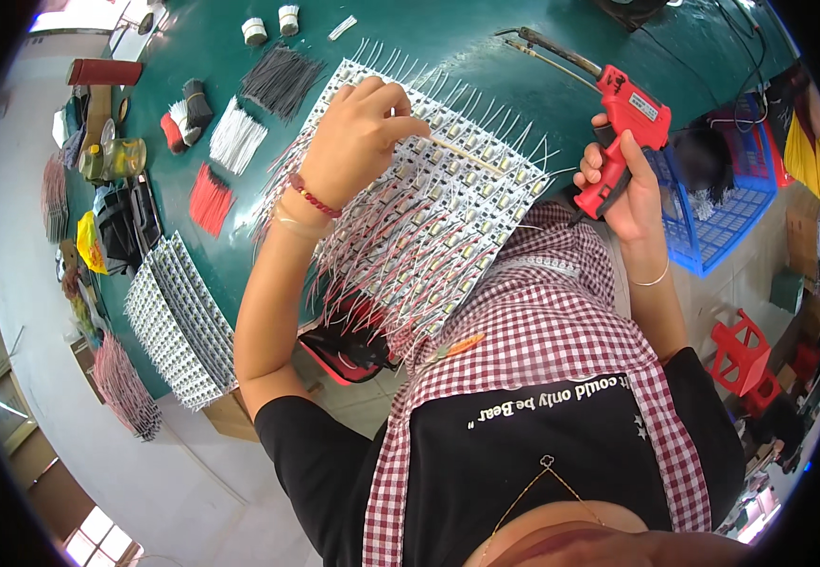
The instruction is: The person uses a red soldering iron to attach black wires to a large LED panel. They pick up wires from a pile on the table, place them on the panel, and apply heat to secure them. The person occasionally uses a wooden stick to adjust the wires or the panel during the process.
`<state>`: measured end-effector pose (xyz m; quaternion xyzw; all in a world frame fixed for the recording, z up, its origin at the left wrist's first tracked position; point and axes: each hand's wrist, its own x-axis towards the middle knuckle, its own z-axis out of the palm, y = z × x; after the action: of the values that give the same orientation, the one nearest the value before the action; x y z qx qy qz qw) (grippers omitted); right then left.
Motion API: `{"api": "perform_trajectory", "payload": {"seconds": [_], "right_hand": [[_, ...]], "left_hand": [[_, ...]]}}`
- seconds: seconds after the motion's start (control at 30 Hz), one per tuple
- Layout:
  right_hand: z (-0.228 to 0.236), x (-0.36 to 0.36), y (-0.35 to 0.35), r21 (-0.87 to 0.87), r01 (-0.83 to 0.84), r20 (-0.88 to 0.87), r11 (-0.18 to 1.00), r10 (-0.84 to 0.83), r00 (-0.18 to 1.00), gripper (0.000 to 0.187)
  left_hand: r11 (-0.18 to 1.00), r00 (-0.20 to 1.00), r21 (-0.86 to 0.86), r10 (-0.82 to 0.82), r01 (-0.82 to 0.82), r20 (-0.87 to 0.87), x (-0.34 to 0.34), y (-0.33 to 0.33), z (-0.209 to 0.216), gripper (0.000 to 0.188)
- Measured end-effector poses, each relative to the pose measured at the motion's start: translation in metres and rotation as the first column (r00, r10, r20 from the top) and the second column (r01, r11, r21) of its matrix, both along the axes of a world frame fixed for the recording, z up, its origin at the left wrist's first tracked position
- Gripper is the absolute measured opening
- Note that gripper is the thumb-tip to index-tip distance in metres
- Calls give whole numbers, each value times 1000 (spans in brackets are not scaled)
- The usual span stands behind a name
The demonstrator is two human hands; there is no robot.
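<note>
My left hand (358,132) is over a large panel of small white circuit boards (452,213), on the green table's near edge. Its fingers are closed on a thin tan stick (467,156), whose far end reaches across the boards. Many thin red and white wires (363,255) hang along the panel's left and lower parts, and white wires stick out along its far edge. On the right, my right hand (632,184) grips a red soldering gun (629,102) by its handle. The gun's metal tip and feed tube point up and left, above the table and apart from the panel.
Bundles of black wires (282,80), white wires (237,135) and red wires (211,198) lie left of the panel. More board panels (183,321) rest at the table's left edge. To the right are a blue plastic basket (717,222) and a red stool (741,354).
</note>
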<state>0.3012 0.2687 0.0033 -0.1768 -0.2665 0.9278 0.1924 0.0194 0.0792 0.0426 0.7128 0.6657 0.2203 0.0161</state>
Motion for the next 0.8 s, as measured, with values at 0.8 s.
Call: {"api": "perform_trajectory", "payload": {"seconds": [0.8], "right_hand": [[-17,28,-28,-48,-44,-31,998,42,999,37]], "left_hand": [[987,960,-88,-108,135,257,7,15,-23,27]]}}
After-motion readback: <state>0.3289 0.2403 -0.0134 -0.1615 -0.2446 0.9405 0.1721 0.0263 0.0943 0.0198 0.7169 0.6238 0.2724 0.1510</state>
